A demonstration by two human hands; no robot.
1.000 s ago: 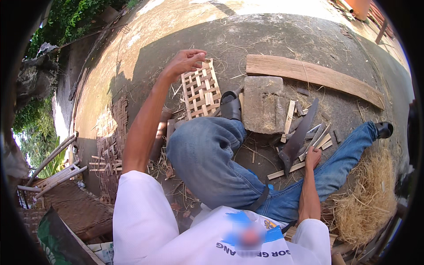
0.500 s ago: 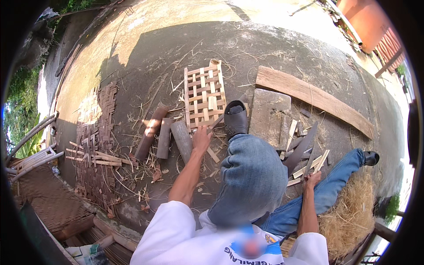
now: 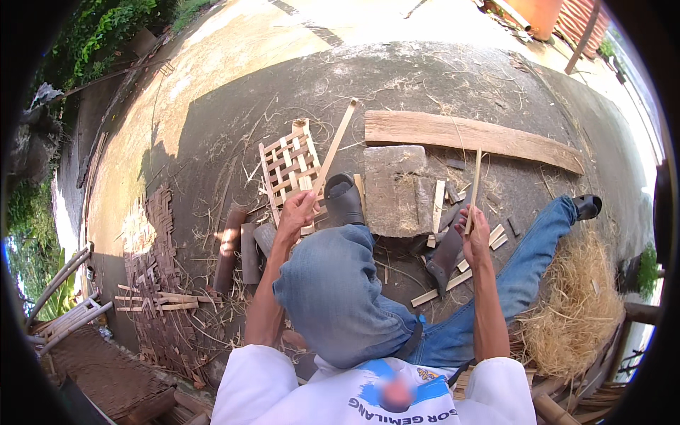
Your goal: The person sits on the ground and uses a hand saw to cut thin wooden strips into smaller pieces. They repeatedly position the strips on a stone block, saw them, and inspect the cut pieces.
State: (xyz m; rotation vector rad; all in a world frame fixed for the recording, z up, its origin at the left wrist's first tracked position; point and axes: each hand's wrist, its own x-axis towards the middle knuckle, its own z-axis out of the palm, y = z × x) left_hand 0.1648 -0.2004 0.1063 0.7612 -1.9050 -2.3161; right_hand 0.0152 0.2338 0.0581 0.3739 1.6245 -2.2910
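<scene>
My left hand (image 3: 297, 214) is closed round the lower end of a flat bamboo slat (image 3: 336, 145) that points up and away to the right. Just beyond this hand lies a woven bamboo lattice panel (image 3: 289, 164) on the ground. At the right, my right hand (image 3: 477, 237) grips a narrower pale slat (image 3: 474, 184), held nearly upright. Below and left of that hand is a dark, broad piece, possibly a blade or sheath (image 3: 446, 256), partly hidden. Cut slats (image 3: 453, 285) lie around it. My sandalled foot (image 3: 343, 198) stands beside the panel.
A worn block (image 3: 395, 190) sits ahead, with a long plank (image 3: 474, 134) behind it. Bamboo tubes (image 3: 231, 248) and a torn woven mat (image 3: 152, 248) are at the left. A heap of shavings (image 3: 570, 319) lies right of my outstretched leg.
My left hand has lifted a slat from near the panel. My right hand has risen from beside my leg and now holds a slat upright. The view has shifted to the right.
</scene>
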